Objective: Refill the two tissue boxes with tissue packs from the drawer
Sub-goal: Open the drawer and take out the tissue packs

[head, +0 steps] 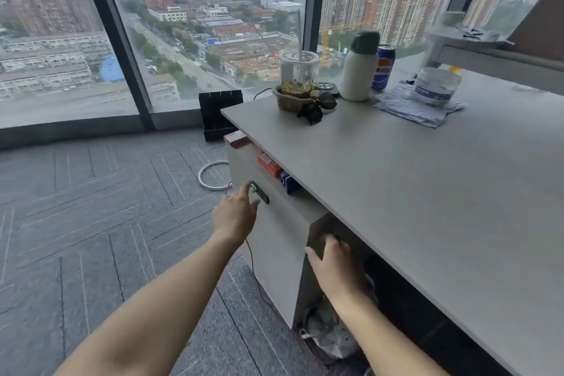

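Nearest the camera are two bare forearms reaching up the frame. The left hand (236, 214) has its fingers loosely spread, holding nothing, fingertips at the dark handle slot (260, 193) in the drawer (274, 223) front. The right hand (334, 262) lies open and flat against the cabinet's side panel at 4 o'clock from the left, also holding nothing.

The drawer sits under the surface (427, 192) edge. Its front runs from 11 o'clock to 5 o'clock, and the slot follows that line. A gap along its top shows red boxes (268, 163) and a blue item (289, 182); no tissue packs or tissue boxes can be seen.

The slot lies just at 1 o'clock from the left grip, so the left hand is plainly nearer; the pull would likely run toward 8 o'clock, square to the front.

On the surface beyond stand a cup (298, 69), a flask (360, 67) and a can (384, 67).
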Motion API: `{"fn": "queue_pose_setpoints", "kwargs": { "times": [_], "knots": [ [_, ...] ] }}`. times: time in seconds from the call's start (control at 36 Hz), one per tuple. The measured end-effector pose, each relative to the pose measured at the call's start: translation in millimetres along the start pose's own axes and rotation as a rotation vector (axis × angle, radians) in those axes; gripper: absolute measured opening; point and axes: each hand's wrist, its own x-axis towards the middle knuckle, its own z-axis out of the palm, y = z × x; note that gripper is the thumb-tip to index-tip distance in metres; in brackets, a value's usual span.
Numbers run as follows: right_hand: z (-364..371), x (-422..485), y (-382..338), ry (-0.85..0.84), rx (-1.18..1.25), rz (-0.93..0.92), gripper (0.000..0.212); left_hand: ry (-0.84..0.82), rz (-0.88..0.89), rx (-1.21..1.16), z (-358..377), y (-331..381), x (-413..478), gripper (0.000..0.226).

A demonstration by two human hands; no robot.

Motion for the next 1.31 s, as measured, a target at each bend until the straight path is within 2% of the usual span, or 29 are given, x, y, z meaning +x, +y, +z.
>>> {"fn": "queue_pose_setpoints", "kwargs": {
  "times": [0.19, 0.47, 0.69, 1.03, 1.31],
  "knots": [
    [15.3, 8.3, -1.2, 0.047, 0.127, 0.003, 0.038, -0.019, -0.049, -0.045, 3.2, 9.1, 13.8, 0.038],
    [27.5, 14.0, 2.1, 0.144, 0.205, -0.062, 0.025, -0.003, -0.029, -0.102, 7.7, -5.7, 11.7, 0.038],
    [31.6, 17.3, 5.5, 0.15, 0.336, -0.042, 0.02, -0.006, -0.037, -0.121, 10.9, -16.3, 21.7, 0.022],
    [30.8, 18.0, 9.8, 0.175, 0.413, -0.071, 0.023, -0.007, -0.028, -0.136, 13.7, -21.1, 30.4, 0.019],
    [35.2, 15.3, 11.5, 0.168, 0.396, -0.158, 0.027, 0.021, -0.014, -0.291, 12.6, -24.9, 19.8, 0.015]
  ]
}}
